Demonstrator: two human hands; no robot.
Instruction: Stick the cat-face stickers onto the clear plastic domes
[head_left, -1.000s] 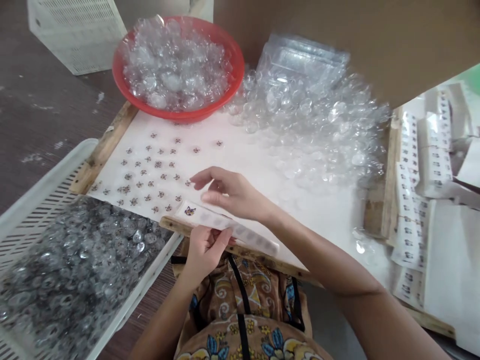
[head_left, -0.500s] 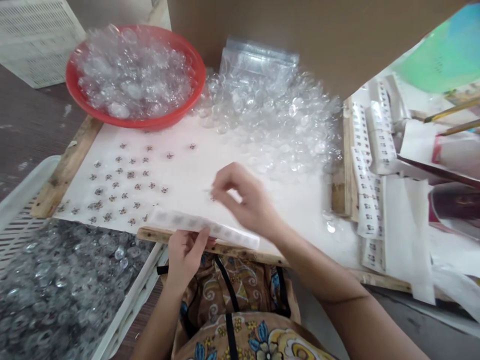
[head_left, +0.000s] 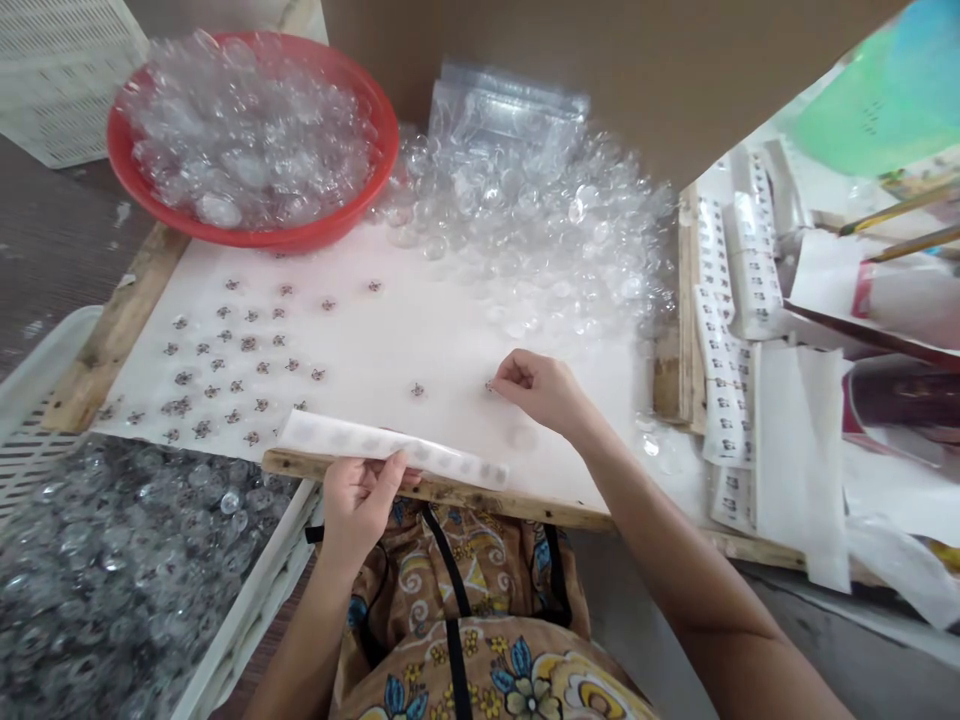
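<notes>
My left hand (head_left: pixel 365 508) pinches a white strip of stickers (head_left: pixel 330 434) between thumb and fingers at the table's front edge. The strip lies slanted, with faint dark prints showing through it. My right hand (head_left: pixel 541 392) is closed, its fingertips down on the white table top (head_left: pixel 360 350). A small dark-printed sticker (head_left: pixel 489 386) shows at those fingertips; whether a clear piece lies under it I cannot tell. To the left of it sits a clear round piece with a dark print (head_left: pixel 417 389). Several similar printed pieces (head_left: pixel 249 344) are spread over the table's left side.
A red basin (head_left: pixel 386 165) heaped with clear plastic pieces stands at the back left. Loose clear pieces (head_left: pixel 517 230) cover the back middle. Sticker strips (head_left: pixel 724 370) lie at the right. A crate (head_left: pixel 247 610) of pieces sits below left. Wooden strips (head_left: pixel 127 320) edge the table.
My right hand has moved right across the table, its fingertips now down on the surface. A printed piece shows where it was. My left hand still holds the strip; the view has shifted slightly.
</notes>
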